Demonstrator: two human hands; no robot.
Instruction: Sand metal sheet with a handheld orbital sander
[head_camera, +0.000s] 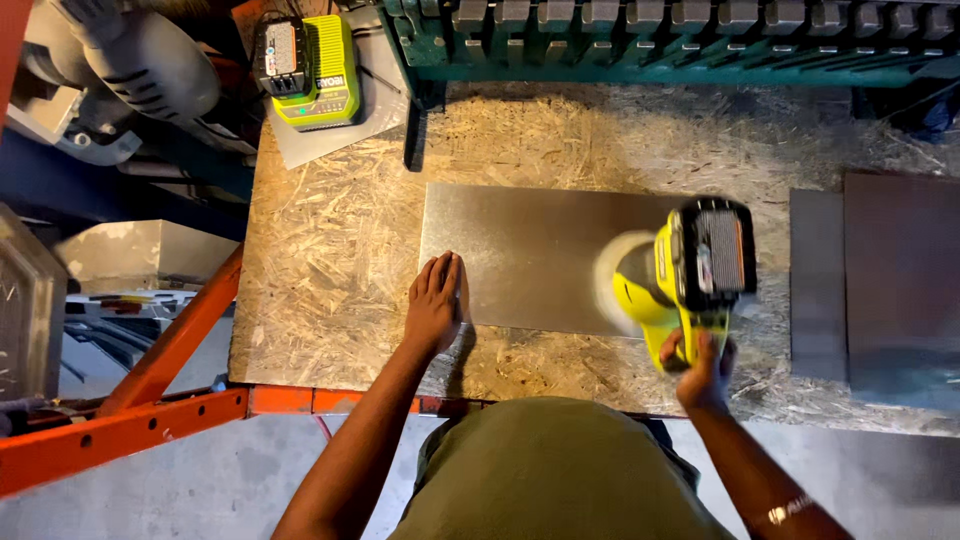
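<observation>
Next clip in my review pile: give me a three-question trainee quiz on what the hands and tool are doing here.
1. True or false: the left hand lies flat on the left end of the metal sheet.
2. Which hand grips the yellow cordless sander? A) left B) right C) both
3. Fill in: the battery charger sits at the far ____ corner of the chipboard bench top.

Key
1. True: palm down, fingers on the sheet's left edge.
2. B: the right hand holds the handle, with the blurred pad over the sheet's right end.
3. left
</observation>
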